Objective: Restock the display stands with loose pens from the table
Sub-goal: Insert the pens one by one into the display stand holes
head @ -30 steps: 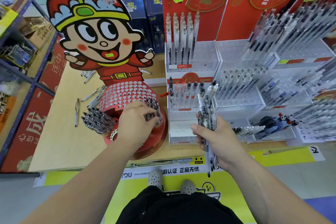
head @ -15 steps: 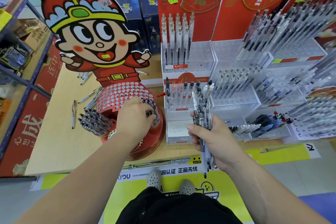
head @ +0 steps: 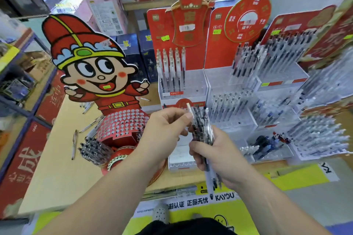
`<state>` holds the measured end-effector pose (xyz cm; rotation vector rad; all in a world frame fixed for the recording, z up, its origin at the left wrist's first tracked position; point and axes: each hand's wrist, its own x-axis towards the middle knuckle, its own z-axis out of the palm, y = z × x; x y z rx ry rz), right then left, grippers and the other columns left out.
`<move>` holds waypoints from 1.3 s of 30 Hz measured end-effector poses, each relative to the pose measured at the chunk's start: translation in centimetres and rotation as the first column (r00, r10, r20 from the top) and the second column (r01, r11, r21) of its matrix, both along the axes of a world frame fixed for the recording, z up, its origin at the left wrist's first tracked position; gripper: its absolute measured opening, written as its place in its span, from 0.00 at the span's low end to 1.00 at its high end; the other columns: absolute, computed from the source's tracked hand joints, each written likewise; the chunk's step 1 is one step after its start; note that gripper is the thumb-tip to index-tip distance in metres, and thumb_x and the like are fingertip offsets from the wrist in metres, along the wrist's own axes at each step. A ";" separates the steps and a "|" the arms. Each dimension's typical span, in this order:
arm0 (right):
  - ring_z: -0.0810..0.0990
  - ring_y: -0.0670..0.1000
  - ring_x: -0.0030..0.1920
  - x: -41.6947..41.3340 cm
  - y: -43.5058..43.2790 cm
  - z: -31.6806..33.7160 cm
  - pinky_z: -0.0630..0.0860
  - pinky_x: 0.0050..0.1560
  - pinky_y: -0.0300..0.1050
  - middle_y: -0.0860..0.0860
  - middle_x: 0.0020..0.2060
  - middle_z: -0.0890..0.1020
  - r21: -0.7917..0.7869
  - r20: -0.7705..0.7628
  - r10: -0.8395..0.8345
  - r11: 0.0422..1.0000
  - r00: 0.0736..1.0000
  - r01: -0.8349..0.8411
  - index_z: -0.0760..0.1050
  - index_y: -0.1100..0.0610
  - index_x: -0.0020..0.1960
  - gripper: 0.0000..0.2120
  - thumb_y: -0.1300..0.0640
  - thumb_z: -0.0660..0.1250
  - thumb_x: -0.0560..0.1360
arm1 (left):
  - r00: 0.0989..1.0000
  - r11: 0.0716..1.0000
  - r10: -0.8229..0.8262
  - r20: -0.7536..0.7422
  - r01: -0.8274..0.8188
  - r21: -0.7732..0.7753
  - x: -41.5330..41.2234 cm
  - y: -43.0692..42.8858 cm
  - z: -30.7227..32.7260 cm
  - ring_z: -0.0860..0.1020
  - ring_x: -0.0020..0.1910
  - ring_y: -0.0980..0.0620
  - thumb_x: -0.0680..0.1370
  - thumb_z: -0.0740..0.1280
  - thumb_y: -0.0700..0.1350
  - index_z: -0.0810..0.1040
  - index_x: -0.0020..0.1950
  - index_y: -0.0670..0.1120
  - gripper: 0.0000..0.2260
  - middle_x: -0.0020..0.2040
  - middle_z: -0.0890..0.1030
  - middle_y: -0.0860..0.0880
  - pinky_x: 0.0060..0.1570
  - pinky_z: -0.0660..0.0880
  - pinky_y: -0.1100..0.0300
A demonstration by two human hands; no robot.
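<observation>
Head view: bundle of pens [head: 202,133] stands upright in the right hand [head: 217,160]. Fingers are curled round its middle, w/ tips sticking out below the palm & caps above. Left hand [head: 164,131] reaches across from the left, thumb & forefinger pinching the top of one pen [head: 189,108] at the bundle's left edge. That pen stands a bit higher than the rest. Both hands hang over the near edge of the table [head: 57,177], in front of a clear tiered stand [head: 183,86] w/ a row of pens in its top tier.

Just left of the hands is a round red stand [head: 122,126] w/ many holes showing & a cluster of dark-capped pens [head: 93,150] slotted in its left side. Cartoon cutout [head: 91,66] rises behind it. A few loose pens [head: 74,144] lie on the tabletop further left.

Right side has more clear stands [head: 277,82] packed w/ pens, red backing cards [head: 215,53] behind. Far back are boxes [head: 103,11] on shelves, blurry.
</observation>
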<state>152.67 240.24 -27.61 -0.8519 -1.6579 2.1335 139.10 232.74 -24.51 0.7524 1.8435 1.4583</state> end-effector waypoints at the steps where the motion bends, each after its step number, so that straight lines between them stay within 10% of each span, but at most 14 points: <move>1: 0.71 0.54 0.28 0.1 0.2 0.2 0.68 0.28 0.44 0.53 0.31 0.78 0.011 -0.004 0.008 1.000 1.000 -0.008 0.73 0.58 0.55 0.09 0.68 0.67 0.78 | 1.000 1.000 0.011 0.016 -0.011 0.021 0.1 0.3 0.2 0.76 0.32 0.58 0.80 0.70 0.43 0.85 0.49 0.44 0.05 0.35 0.82 0.52 0.33 0.71 0.66; 20: 0.71 0.57 0.31 -1.4 0.8 1.4 0.66 0.33 0.51 0.63 0.35 0.78 -0.003 -0.037 -0.167 0.986 0.985 0.167 0.78 0.52 0.46 0.04 0.58 0.72 0.74 | 0.979 0.992 0.023 0.205 -0.048 0.117 -2.5 2.5 1.6 0.76 0.35 0.49 0.83 0.66 0.42 0.84 0.47 0.43 0.08 0.33 0.78 0.46 0.38 0.73 0.54; 32: 0.72 0.54 0.28 -2.7 2.4 2.1 0.69 0.29 0.45 0.58 0.28 0.76 0.009 0.023 -0.226 0.974 0.974 0.226 0.73 0.63 0.54 0.05 0.66 0.68 0.79 | 1.000 0.986 0.023 0.021 -0.026 0.165 -5.1 4.0 3.5 0.82 0.39 0.59 0.82 0.67 0.41 0.85 0.52 0.51 0.08 0.40 0.85 0.57 0.43 0.79 0.64; 39: 0.73 0.56 0.33 -1.8 6.8 2.2 0.71 0.33 0.51 0.59 0.31 0.78 0.042 0.030 -0.208 0.978 0.978 0.206 0.74 0.65 0.54 0.07 0.65 0.70 0.78 | 0.945 0.951 0.167 -0.281 -0.079 0.299 -6.9 6.0 7.5 0.81 0.39 0.48 0.81 0.68 0.43 0.83 0.56 0.53 0.08 0.41 0.83 0.49 0.40 0.81 0.57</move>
